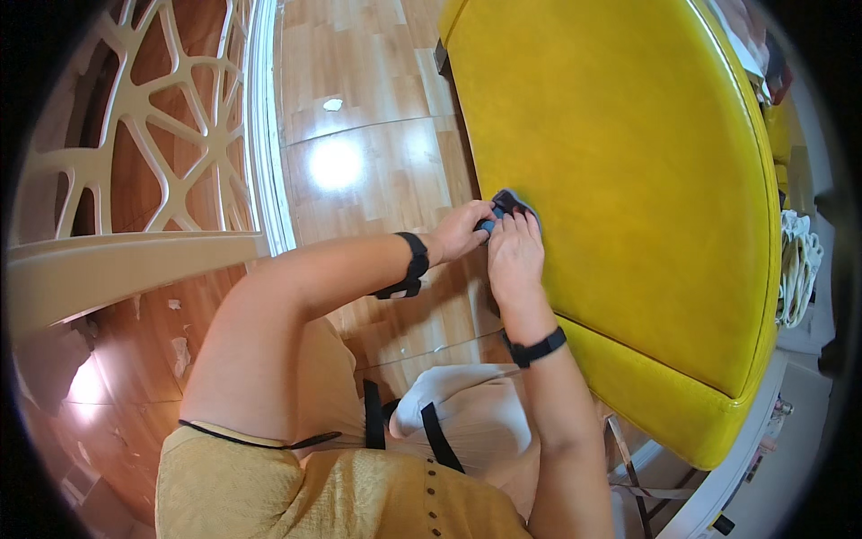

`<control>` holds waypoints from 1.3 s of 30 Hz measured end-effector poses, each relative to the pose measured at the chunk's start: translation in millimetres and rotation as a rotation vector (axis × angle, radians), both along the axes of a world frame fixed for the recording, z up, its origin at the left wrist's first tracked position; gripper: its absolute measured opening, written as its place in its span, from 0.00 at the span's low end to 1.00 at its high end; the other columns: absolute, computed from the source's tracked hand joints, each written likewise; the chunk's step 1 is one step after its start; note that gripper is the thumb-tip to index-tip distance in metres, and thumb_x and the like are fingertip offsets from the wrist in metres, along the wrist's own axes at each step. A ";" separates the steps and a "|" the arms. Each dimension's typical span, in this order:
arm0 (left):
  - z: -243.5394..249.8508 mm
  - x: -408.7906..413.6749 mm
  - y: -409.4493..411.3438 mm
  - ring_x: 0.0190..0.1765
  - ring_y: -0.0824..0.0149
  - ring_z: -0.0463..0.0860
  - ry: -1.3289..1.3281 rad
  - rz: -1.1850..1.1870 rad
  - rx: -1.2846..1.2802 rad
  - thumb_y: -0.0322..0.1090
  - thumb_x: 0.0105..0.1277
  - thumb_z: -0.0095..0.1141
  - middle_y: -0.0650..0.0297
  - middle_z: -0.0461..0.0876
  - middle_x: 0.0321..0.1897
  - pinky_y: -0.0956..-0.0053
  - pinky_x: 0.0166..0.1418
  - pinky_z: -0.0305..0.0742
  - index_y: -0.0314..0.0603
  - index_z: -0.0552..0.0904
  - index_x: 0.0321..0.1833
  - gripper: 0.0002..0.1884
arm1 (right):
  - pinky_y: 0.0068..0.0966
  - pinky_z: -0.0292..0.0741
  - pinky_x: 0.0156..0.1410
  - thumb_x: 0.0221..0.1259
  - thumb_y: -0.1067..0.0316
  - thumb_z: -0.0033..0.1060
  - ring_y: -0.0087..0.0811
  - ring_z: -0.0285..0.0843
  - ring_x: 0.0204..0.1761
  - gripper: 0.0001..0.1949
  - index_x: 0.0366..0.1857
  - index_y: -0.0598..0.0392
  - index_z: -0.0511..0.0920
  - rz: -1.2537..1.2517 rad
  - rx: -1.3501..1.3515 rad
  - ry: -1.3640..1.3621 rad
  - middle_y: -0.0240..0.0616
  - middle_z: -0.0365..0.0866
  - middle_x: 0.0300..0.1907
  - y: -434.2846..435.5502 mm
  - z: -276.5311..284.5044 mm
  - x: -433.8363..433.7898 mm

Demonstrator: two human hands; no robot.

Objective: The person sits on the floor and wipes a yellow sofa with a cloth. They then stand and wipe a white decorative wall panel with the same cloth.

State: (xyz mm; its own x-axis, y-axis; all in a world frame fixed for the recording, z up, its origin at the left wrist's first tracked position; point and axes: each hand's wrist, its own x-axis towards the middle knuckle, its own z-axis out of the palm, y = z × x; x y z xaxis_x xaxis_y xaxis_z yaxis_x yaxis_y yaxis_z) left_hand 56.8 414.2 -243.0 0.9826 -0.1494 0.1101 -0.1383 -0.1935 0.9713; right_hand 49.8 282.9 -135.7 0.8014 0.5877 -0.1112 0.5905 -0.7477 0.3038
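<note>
A dark blue-grey cloth [506, 201] is bunched between my two hands, against the lower edge of a yellow leather-look sofa panel [626, 182]. My left hand [461, 230] pinches the cloth's blue folded part on the left. Flat over the cloth's right side lies my right hand [517, 252], its fingers pointing away from me and pressing it to the yellow surface. Part of the cloth is hidden under those fingers. Black bands circle both wrists.
A cream lattice partition [214, 143] stands at left beside a white floor strip [264, 121]. White scraps, one a small piece [333, 104], lie on the wood-look floor [377, 162]. Crumpled pale fabric [799, 269] sits beyond the sofa, and a thin-legged metal frame [627, 458] stands lower right.
</note>
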 end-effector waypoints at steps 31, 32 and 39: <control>466.6 -169.1 56.6 0.56 0.43 0.80 0.118 0.086 0.443 0.21 0.62 0.62 0.48 0.80 0.51 0.53 0.62 0.78 0.37 0.78 0.55 0.17 | 0.48 0.79 0.66 0.73 0.72 0.57 0.59 0.81 0.62 0.21 0.69 0.60 0.77 -0.097 0.778 0.995 0.56 0.83 0.60 -14.5 364.8 -87.3; 491.9 -163.8 64.8 0.57 0.42 0.80 0.058 0.117 0.496 0.21 0.61 0.63 0.48 0.79 0.51 0.53 0.62 0.78 0.37 0.78 0.54 0.18 | 0.48 0.79 0.66 0.72 0.74 0.58 0.59 0.81 0.62 0.21 0.68 0.60 0.77 -0.066 0.846 0.994 0.55 0.83 0.59 -5.1 374.7 -83.7; 583.4 -142.8 139.0 0.59 0.40 0.79 -0.004 0.577 0.703 0.18 0.58 0.63 0.47 0.77 0.54 0.52 0.63 0.77 0.36 0.76 0.52 0.19 | 0.45 0.80 0.65 0.65 0.79 0.62 0.57 0.84 0.59 0.22 0.63 0.55 0.82 0.191 0.969 0.915 0.53 0.87 0.56 119.4 444.0 -15.1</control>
State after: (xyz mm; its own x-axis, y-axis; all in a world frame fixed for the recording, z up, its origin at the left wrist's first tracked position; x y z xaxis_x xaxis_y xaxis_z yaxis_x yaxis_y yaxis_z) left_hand -86.0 553.1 340.4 0.9253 0.3321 0.1831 0.1610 -0.7811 0.6033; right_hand 34.7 402.3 308.3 0.5605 0.8273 -0.0371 0.4139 -0.3186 -0.8527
